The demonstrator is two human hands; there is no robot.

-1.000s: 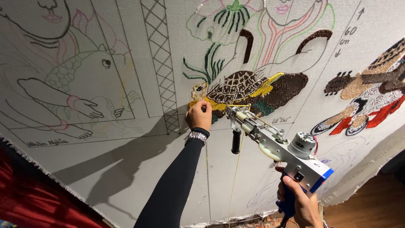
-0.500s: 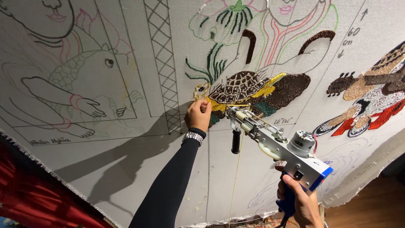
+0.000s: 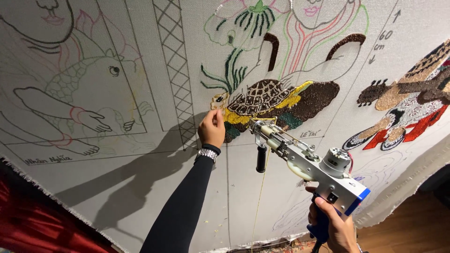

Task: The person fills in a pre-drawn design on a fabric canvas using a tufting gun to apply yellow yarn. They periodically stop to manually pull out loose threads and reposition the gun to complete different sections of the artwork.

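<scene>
At the canvas face, the left hand (image 3: 212, 129) presses closed fingers against the stretched backing cloth (image 3: 140, 187), at seven o'clock from the tufted turtle (image 3: 262, 97). The right hand (image 3: 335, 227) is wrapped tight around the blue grip of the tufting gun (image 3: 304, 159), whose nose meets the cloth just below the turtle, at three o'clock from the left hand. A yellow yarn (image 3: 259, 197) hangs down from the gun toward six o'clock. Its black side handle (image 3: 261, 158) is unheld. Drawn outlines of an armadillo-like animal (image 3: 84, 79) lie well apart at nine o'clock; finished tufting (image 3: 412, 103) sits at three o'clock.

Judgement: good work here requires the nose square and firm to the cloth, the supporting fingers kept clear of the needle, and the yarn running free.
</scene>
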